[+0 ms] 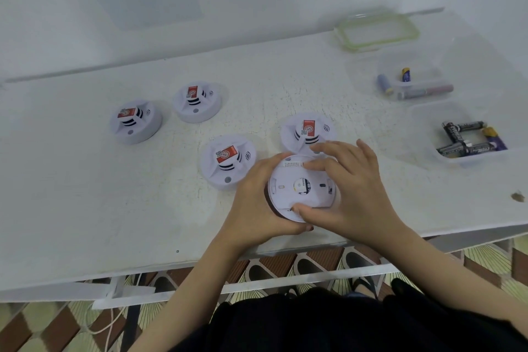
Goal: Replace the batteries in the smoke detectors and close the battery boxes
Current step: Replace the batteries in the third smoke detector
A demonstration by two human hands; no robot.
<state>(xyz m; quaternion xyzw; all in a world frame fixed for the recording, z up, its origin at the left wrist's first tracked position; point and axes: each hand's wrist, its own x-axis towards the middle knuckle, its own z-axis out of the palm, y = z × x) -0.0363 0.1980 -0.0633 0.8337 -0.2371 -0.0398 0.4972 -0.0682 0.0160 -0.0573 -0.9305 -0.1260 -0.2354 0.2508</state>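
Note:
A white smoke detector (297,190) lies upside down near the table's front edge, its round back plate facing up. My left hand (257,197) grips its left rim from below and the side. My right hand (348,186) holds it from the right, fingers curled over the top edge and thumb on the near rim. Several other white detectors with red labels stand face up: one (307,131) just behind my hands, one (227,160) to the left, and two (135,121) (197,101) further back left.
A clear tray (468,137) at the right holds several black and purple batteries. Behind it a clear tub (408,77) holds a few more batteries. A green-rimmed lid (377,30) lies at the back right. The white table (85,194) ends just below my wrists.

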